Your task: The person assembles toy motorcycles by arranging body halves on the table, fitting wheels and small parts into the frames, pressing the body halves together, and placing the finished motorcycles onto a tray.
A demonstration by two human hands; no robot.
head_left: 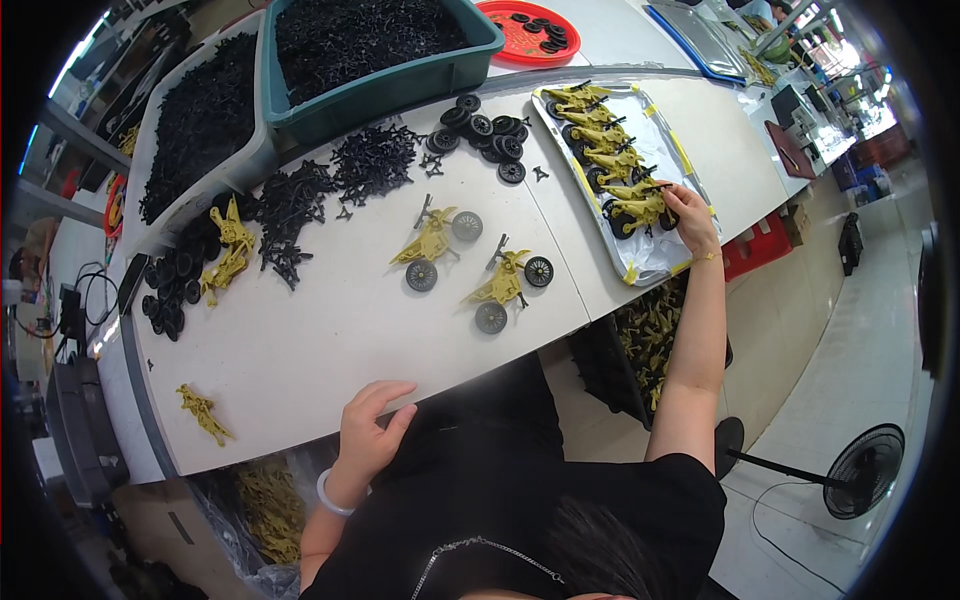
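Note:
My right hand (688, 222) reaches to the lined tray (668, 135) on the right, its fingers closed on a yellow toy motorcycle (637, 208) at the near end of a row of similar ones. Near the front table edge my left hand (370, 430) hangs with its fingers apart and nothing in it. Two more toy motorcycles with black wheels, one farther (428, 243) and one nearer (503, 284), lie on the white table between the hands. A yellow body without wheels (204, 413) lies at the left front.
Small black parts (375, 165) and loose wheels (480, 135) lie along the back. Behind them stand a teal bin (380, 95) and a white bin (255, 150), both full of black parts. A red tray (530, 55) holds wheels. Below the table are a dark crate (610, 370) and a floor fan (865, 470).

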